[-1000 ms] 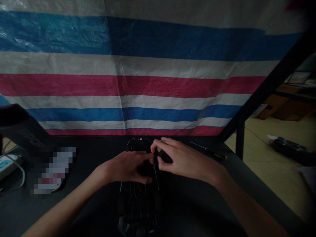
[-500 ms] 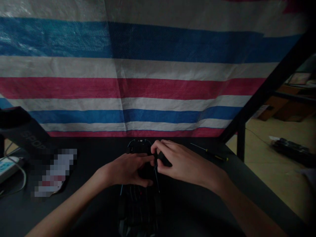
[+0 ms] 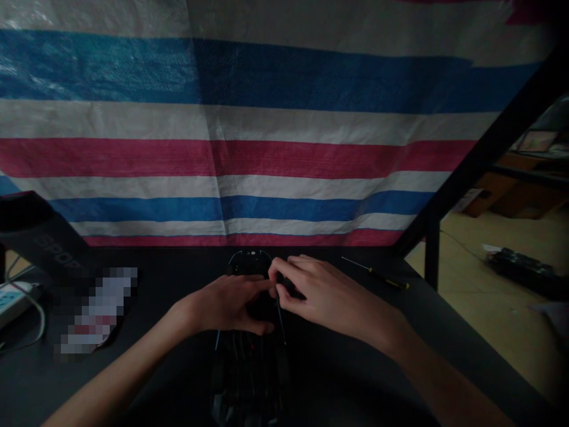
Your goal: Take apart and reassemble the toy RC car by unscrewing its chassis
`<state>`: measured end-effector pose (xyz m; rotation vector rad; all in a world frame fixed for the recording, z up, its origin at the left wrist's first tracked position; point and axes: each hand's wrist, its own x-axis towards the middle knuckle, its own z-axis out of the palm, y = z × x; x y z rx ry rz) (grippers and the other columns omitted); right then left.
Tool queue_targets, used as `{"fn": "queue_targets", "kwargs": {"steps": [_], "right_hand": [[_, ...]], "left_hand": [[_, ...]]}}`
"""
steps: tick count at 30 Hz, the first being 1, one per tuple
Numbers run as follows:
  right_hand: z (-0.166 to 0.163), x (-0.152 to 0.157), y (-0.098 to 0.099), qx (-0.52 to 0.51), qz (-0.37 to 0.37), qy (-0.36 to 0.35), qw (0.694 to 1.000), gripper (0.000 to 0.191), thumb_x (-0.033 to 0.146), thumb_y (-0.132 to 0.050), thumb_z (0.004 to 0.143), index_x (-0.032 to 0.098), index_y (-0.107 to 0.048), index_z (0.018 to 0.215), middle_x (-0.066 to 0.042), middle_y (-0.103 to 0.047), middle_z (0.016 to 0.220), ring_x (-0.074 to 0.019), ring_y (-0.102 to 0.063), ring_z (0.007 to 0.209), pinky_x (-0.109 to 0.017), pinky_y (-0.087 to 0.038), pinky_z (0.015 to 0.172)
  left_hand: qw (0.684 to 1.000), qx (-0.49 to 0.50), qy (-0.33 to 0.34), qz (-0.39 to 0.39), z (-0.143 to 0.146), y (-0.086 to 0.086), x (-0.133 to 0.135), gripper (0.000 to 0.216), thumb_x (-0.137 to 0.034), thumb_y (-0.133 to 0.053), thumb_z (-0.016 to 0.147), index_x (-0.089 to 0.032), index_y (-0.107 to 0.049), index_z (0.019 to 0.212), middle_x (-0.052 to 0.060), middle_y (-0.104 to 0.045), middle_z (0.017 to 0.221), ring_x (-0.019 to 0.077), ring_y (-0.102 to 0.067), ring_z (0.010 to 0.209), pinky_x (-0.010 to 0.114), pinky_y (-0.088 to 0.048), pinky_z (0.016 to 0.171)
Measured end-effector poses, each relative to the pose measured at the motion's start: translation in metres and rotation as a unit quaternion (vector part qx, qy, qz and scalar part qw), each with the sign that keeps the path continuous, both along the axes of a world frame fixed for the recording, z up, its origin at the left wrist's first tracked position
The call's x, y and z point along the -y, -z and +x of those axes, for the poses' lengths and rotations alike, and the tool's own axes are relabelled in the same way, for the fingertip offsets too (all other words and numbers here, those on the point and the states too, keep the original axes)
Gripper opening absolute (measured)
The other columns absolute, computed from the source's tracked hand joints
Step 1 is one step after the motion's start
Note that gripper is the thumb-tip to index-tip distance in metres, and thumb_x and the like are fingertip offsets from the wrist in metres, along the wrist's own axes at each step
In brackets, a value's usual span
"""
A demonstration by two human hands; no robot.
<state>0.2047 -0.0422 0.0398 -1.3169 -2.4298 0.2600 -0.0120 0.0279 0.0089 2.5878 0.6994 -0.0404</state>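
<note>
A dark model car [image 3: 249, 367] with thin blue trim lies lengthwise on the black table [image 3: 155, 308], its far end just past my fingers. My left hand [image 3: 226, 305] rests on top of the car, fingers curled, forefinger stretched toward the right hand. My right hand [image 3: 320, 293] is closed in a pinch round a small black part [image 3: 288, 286] at the car's right side. The part's shape is lost in the dim light. A thin wire runs down from the pinch along the car.
A slim screwdriver with a yellow-marked handle [image 3: 377, 274] lies at the table's far right. A black box [image 3: 40, 243] and a blurred card [image 3: 95, 311] sit at left, with a power strip [image 3: 13, 296] beyond. A striped tarp [image 3: 267, 130] hangs behind.
My right hand has shifted slightly left and down over the car, keeping its pinch. The left hand stays in place.
</note>
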Motion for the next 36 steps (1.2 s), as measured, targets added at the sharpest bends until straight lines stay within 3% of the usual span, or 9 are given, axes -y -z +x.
{"fn": "queue_targets", "kwargs": {"steps": [2,6,10,14,19,23,27,32,36], "right_hand": [[0.0000,-0.0005,-0.0006,-0.008,0.014,-0.013,1.000,0.015,0.017,-0.061,0.095,0.022,-0.062,0.109,-0.003,-0.071,0.104,-0.0190,-0.064,0.099,-0.034,-0.046,0.091],[-0.0003,-0.0013,-0.0003,0.022,0.017,-0.005,1.000,0.013,0.026,-0.052,0.106,0.024,-0.064,0.102,-0.001,-0.069,0.089,-0.0185,-0.063,0.087,-0.035,-0.046,0.084],[-0.0003,-0.0018,0.0014,0.007,0.023,-0.016,1.000,0.010,0.019,-0.059,0.099,0.023,-0.063,0.108,-0.003,-0.072,0.102,-0.0198,-0.064,0.098,-0.036,-0.046,0.090],[-0.0003,-0.0029,0.0025,0.015,0.028,0.021,0.999,0.011,0.028,-0.055,0.104,0.024,-0.063,0.109,-0.003,-0.072,0.095,-0.0216,-0.066,0.094,-0.037,-0.047,0.086],[-0.0020,-0.0004,0.0011,0.008,0.037,-0.019,0.999,0.014,0.018,-0.061,0.095,0.022,-0.062,0.109,-0.004,-0.072,0.104,-0.0210,-0.065,0.100,-0.036,-0.047,0.093],[-0.0044,0.0041,0.0006,0.052,0.034,0.004,0.998,0.015,0.030,-0.052,0.106,0.022,-0.064,0.104,-0.003,-0.071,0.090,-0.0213,-0.064,0.089,-0.037,-0.048,0.083],[-0.0048,0.0061,0.0001,0.035,0.040,-0.021,0.998,0.012,0.017,-0.059,0.097,0.020,-0.063,0.108,-0.005,-0.072,0.100,-0.0212,-0.065,0.098,-0.038,-0.048,0.093],[-0.0023,0.0017,0.0030,0.036,0.030,0.017,0.999,0.015,0.031,-0.052,0.106,0.023,-0.064,0.109,-0.004,-0.072,0.092,-0.0220,-0.066,0.089,-0.038,-0.049,0.082],[0.0001,-0.0021,0.0043,0.013,0.037,-0.017,0.999,0.010,0.018,-0.056,0.099,0.022,-0.062,0.106,-0.004,-0.073,0.102,-0.0206,-0.067,0.098,-0.038,-0.047,0.092]], "left_hand": [[1.000,0.002,0.004,0.000,0.0000,-0.0001,-0.0001,0.053,-0.047,-0.078,0.087,-0.022,-0.066,0.131,0.009,-0.068,0.141,0.0303,-0.070,0.120,0.039,-0.053,0.099],[1.000,-0.007,-0.007,0.001,0.0004,-0.0004,0.0005,0.052,-0.049,-0.078,0.086,-0.019,-0.068,0.128,0.011,-0.071,0.135,0.0309,-0.071,0.116,0.040,-0.054,0.098],[1.000,0.001,0.004,-0.006,0.0004,-0.0007,0.0004,0.055,-0.046,-0.078,0.087,-0.020,-0.065,0.133,0.010,-0.069,0.140,0.0296,-0.071,0.116,0.039,-0.053,0.098],[1.000,0.000,0.005,-0.007,-0.0003,0.0003,-0.0004,0.054,-0.047,-0.078,0.087,-0.022,-0.065,0.133,0.009,-0.071,0.137,0.0288,-0.072,0.114,0.038,-0.052,0.096],[1.000,0.008,0.000,-0.007,-0.0005,0.0004,0.0003,0.049,-0.045,-0.079,0.086,-0.022,-0.066,0.127,0.008,-0.069,0.139,0.0290,-0.069,0.121,0.036,-0.052,0.098],[1.000,-0.001,-0.005,-0.011,-0.0002,-0.0001,-0.0003,0.047,-0.048,-0.078,0.086,-0.020,-0.068,0.123,0.009,-0.072,0.132,0.0279,-0.071,0.114,0.036,-0.052,0.096],[1.000,-0.007,0.001,-0.014,-0.0004,0.0009,-0.0016,0.053,-0.050,-0.076,0.086,-0.019,-0.067,0.128,0.009,-0.076,0.120,0.0274,-0.073,0.105,0.036,-0.053,0.091],[1.000,0.000,0.001,-0.010,-0.0007,0.0012,-0.0008,0.056,-0.050,-0.077,0.086,-0.020,-0.065,0.132,0.011,-0.070,0.137,0.0295,-0.070,0.116,0.038,-0.052,0.097],[1.000,0.001,-0.001,-0.019,-0.0002,-0.0019,0.0005,0.054,-0.047,-0.077,0.087,-0.022,-0.064,0.133,0.009,-0.070,0.137,0.0272,-0.071,0.112,0.036,-0.052,0.093]]}}
